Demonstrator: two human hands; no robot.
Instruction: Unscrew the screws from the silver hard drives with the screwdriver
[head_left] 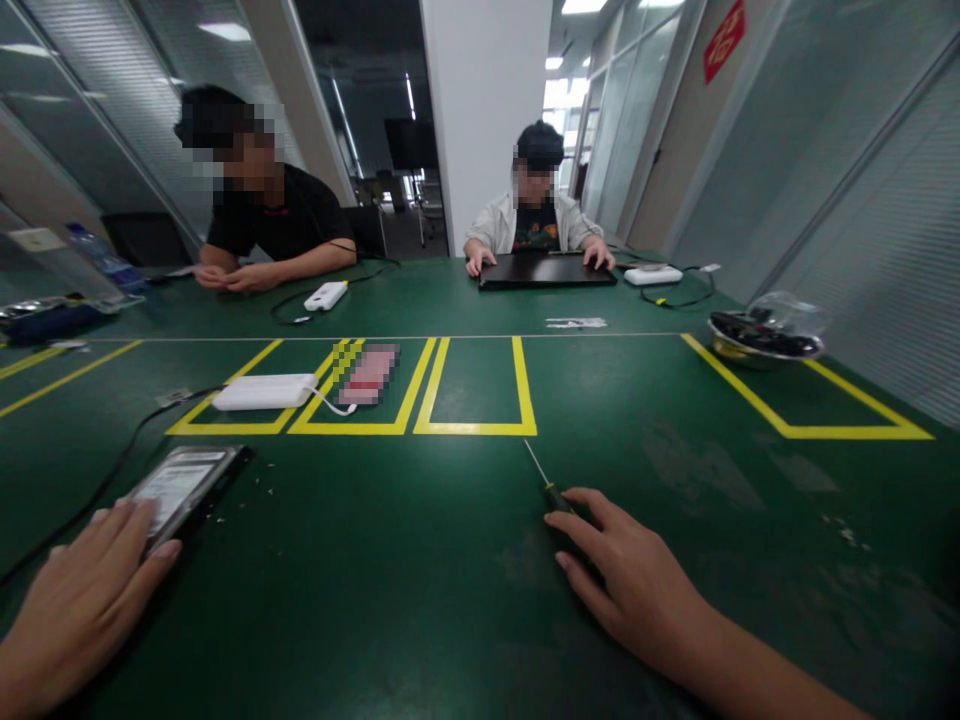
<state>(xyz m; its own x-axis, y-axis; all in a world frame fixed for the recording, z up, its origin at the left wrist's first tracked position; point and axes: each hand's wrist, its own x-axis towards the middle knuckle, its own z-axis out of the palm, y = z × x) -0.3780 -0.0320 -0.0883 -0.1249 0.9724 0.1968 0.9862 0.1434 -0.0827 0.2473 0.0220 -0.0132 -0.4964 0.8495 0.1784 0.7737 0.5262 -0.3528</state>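
My left hand [90, 590] rests at the lower left, its fingers laid over the near end of a hard drive [187, 485] with a white label and a dark edge. The drive lies on the green table [360, 560]. Right of centre, my right hand [622, 560] has its fingers around the dark handle of a screwdriver [555, 495]. The thin shaft points away toward a yellow tape frame [476, 429], its tip close to the near tape line. Small pale crumbs lie beside the drive.
A white power bank [266, 392] and a blurred pink phone [370, 374] lie in taped frames, joined by a cable. At the right stands a metal bowl [765, 345] of dark items. Across the table, one person holds a black panel [547, 270]; another leans at the left.
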